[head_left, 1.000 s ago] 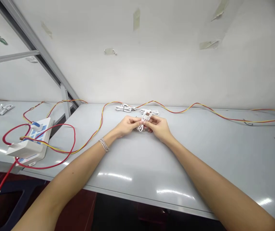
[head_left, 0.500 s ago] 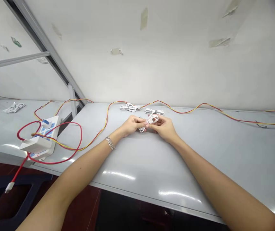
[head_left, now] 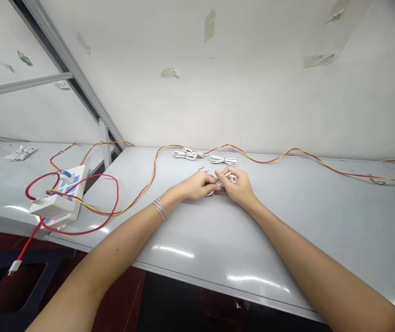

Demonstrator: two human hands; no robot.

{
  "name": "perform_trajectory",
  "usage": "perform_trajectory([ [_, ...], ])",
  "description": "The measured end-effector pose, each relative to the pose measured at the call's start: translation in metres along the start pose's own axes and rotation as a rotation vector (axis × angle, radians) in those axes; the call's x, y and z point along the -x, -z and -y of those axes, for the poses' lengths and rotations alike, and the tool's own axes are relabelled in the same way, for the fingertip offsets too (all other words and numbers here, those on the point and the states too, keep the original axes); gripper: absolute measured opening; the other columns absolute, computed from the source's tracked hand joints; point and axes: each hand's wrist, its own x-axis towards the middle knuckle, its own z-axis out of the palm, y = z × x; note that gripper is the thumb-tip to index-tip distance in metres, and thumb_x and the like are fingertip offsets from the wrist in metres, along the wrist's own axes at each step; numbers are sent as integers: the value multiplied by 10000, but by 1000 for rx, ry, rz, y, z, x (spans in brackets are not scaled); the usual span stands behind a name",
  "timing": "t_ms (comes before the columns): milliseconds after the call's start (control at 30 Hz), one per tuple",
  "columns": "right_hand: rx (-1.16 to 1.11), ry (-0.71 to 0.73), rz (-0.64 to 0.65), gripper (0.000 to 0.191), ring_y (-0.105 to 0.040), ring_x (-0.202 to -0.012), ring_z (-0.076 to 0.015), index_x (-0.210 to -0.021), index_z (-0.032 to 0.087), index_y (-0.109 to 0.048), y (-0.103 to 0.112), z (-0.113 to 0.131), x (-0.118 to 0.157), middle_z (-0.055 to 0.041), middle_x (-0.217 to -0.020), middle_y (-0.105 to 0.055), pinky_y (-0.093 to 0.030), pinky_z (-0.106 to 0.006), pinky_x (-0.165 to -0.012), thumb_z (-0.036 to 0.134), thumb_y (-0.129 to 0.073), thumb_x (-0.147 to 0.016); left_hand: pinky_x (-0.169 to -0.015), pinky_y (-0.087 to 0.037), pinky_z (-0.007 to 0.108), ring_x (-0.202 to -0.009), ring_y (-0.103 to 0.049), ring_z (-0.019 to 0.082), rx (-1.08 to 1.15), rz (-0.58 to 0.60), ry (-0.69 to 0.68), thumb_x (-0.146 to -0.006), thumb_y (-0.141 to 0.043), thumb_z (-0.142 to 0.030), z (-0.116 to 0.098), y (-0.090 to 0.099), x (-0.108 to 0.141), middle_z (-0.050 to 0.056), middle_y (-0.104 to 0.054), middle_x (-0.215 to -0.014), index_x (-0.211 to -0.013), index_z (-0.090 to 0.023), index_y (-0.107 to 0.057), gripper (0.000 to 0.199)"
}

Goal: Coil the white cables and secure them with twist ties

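White cable (head_left: 230,177): bunched in loops right between the hands, low over the grey bench (head_left: 287,230).
Left hand (head_left: 195,185): fingertips pinching the loops.
Right hand (head_left: 237,184): gripping them from the other side.
Technique: nice and close, keeping the loops snug.
Nearby: two coiled white cables (head_left: 185,155) (head_left: 223,160), red-and-yellow wire (head_left: 266,159) behind.

The coiled white cable (head_left: 224,181) now sits lower between the left hand (head_left: 195,186) and right hand (head_left: 237,184), half hidden.
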Motion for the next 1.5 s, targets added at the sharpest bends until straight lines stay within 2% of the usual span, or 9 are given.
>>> perform_trajectory([
  [200, -44, -40, 23, 471, -373, -528, -112, -609, 210, -450, 0, -5, -2, 22, -565, -420, -329, -271, -510, 595, -611, -825, -625, -407, 301, -616, -500, 152, -210, -51, -45, -918, -496, -292, -4, -7, 0, 40, -585, -677, -623, -177, -527, 318],
  [367, -140, -101, -8, 467, -363, -495, -105, -630, 217, -440, -1, -11, -4, 37, -559, -392, -334, -268, -483, 605, -610, -826, -723, -435, 369, -773, -571, 242, -521, -178, -36, -958, -355, -207, -8, -26, 0, 148, -626, -903, -901, -147, -557, 218],
  [600, -130, -110, -94, 459, -459, -530, -126, -856, 199, -586, 0, -15, -11, 6, -637, -511, -422, -283, -526, 636, -453, -903, -664, -406, 351, -664, -529, 214, -431, -283, 66, -971, -378, -256, 0, -24, -1, 89, -593, -803, -887, -187, -495, 160],
  [667, -37, -74, -113, 433, -523, -604, -145, -976, 180, -617, 0, -18, -13, -35, -738, -589, -465, -305, -597, 543, -381, -957, -677, -407, 347, -641, -507, 200, -324, -408, 84, -976, -392, -279, 8, -16, -3, 57, -574, -751, -878, -197, -492, 162],
  [767, 157, 39, -2, 346, -605, -855, -199, -1190, 181, -640, -3, -20, -12, -101, -1058, -669, -496, -364, -797, 333, -532, -898, -732, -410, 349, -716, -528, 199, -253, -583, 101, -999, -336, -289, 20, -2, -7, 55, -580, -791, -878, -195, -486, 214],
  [867, 451, 135, 137, 456, -537, -1128, -304, -1337, 213, -594, -10, -18, -9, -116, -1318, -601, -435, -479, -956, 260, -557, -884, -733, -406, 337, -725, -526, 186, -214, -673, 145, -1007, -300, -282, 30, 7, -12, 51, -570, -794, -865, -187, -473, 243],
  [967, 695, 135, 193, 412, -496, -1149, -348, -1333, 243, -610, -14, -16, -7, -111, -1360, -580, -418, -530, -936, 271, -462, -950, -702, -395, 317, -679, -501, 165, -181, -684, 172, -1008, -308, -274, 36, 10, -15, 34, -551, -755, -851, -184, -476, 247],
  [1167, 671, 140, 151, 308, -517, -1085, -312, -1171, 229, -706, -13, -18, -9, -93, -1265, -633, -440, -472, -917, 271, -513, -935, -677, -365, 299, -660, -483, 161, -170, -599, 125, -980, -402, -261, 37, 4, -15, 10, -536, -712, -796, -196, -472, 207],
  [1500, 758, 154, 202, 430, -496, -1122, -332, -1376, 279, -574, -14, -13, -6, -122, -1308, -591, -425, -477, -899, 306, -482, -956, -677, -379, 308, -675, -480, 163, -196, -591, 113, -997, -337, -287, 43, 4, -17, 18, -529, -736, -832, -186, -467, 233],
])
